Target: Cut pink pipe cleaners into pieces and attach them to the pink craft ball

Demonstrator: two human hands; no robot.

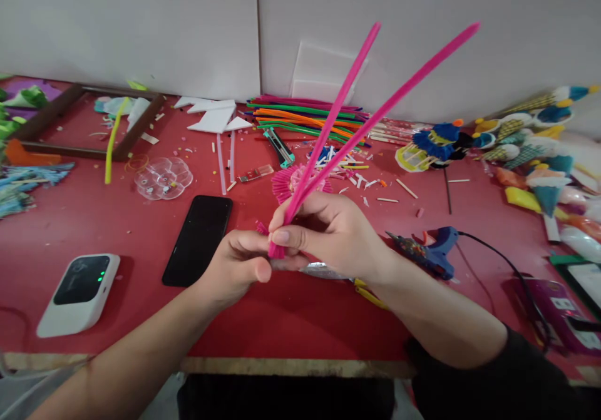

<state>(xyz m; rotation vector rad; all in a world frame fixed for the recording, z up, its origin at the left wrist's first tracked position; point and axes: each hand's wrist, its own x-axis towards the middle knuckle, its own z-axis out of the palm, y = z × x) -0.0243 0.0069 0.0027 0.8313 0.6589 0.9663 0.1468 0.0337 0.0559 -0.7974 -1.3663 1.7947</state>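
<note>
Both my hands meet over the red table (pixel 141 232) near its front edge. My right hand (pixel 328 235) is closed round the lower ends of two long pink straws (pixel 357 110), which rise up and to the right. My left hand (pixel 239 263) is closed too, pinching the straws' bottom end against my right thumb. Scissors (pixel 328 273) with yellow handles lie partly under my right hand. A pink fringed straw piece (pixel 284 185) lies just behind my hands.
A black phone (pixel 198 240) and a white pocket router (pixel 79 293) lie to the left. A blue glue gun (pixel 429 254) with its cable sits to the right. Coloured straws (pixel 300 119), cutter (pixel 280 148), clear plastic tray (pixel 163 178), wooden frame (pixel 89 122) and craft birds (pixel 516 141) crowd the back.
</note>
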